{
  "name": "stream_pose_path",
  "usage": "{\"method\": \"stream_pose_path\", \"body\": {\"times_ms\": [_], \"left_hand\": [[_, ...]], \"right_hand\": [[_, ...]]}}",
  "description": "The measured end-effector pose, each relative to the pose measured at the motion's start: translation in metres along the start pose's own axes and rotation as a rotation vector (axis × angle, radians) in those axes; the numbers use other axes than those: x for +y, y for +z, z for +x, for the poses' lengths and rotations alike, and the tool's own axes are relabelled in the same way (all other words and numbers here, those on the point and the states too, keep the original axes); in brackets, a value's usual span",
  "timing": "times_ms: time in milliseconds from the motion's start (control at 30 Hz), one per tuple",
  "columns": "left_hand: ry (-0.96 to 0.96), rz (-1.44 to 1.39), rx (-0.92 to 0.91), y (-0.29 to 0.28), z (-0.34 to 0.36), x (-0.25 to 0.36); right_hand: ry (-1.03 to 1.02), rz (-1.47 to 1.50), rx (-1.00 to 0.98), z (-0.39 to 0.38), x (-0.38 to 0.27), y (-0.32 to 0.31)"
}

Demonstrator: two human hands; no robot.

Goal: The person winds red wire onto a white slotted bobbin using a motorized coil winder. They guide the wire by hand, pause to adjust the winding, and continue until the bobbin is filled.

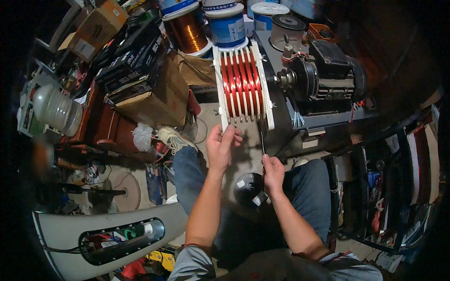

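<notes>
A white slotted winding former (218,79), with red wire coils (240,82) in its grooves and wing nuts at its sides, is mounted beside a black electric motor (335,79). My left hand (220,150) is at the former's lower left end, thumb and fingers curled; what, if anything, is between them is too small to tell. My right hand (274,173) is closed on a thin metal rod (263,143), which runs up toward the former's lower right part.
Wire spools (226,25) stand behind the former. Cardboard boxes (154,96) are piled at the left, the motor's bench (309,122) is at the right. A black rack (401,196) and a grey panel (63,229) flank my legs. A black rounded object (244,189) lies between my knees.
</notes>
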State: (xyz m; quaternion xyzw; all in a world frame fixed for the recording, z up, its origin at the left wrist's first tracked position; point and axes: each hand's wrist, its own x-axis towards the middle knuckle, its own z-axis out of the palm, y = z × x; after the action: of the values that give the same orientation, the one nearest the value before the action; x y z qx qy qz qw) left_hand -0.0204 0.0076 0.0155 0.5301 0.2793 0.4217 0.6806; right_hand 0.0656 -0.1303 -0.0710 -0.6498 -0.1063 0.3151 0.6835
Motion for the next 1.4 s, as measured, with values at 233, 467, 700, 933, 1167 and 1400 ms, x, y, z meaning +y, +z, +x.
{"method": "stream_pose_path", "body": {"times_ms": [233, 467, 700, 933, 1167, 1400], "left_hand": [[0.008, 0.035, 0.009, 0.000, 0.002, -0.002], [0.036, 0.090, 0.005, 0.000, -0.001, 0.003], [0.022, 0.068, 0.001, -0.003, 0.001, -0.004], [-0.044, 0.094, 0.012, -0.006, 0.006, -0.015], [-0.107, 0.091, 0.021, -0.007, 0.010, -0.022], [-0.161, 0.132, 0.021, -0.008, 0.013, -0.023]], "right_hand": [[-0.022, -0.017, -0.024, 0.005, 0.014, -0.002], [0.041, -0.010, 0.003, 0.004, 0.012, -0.003], [0.023, -0.020, 0.004, 0.008, 0.022, -0.007], [0.004, -0.005, 0.013, 0.006, 0.031, -0.007], [0.006, -0.001, 0.006, 0.007, 0.035, -0.008], [0.023, -0.073, 0.026, 0.006, 0.032, -0.009]]}}
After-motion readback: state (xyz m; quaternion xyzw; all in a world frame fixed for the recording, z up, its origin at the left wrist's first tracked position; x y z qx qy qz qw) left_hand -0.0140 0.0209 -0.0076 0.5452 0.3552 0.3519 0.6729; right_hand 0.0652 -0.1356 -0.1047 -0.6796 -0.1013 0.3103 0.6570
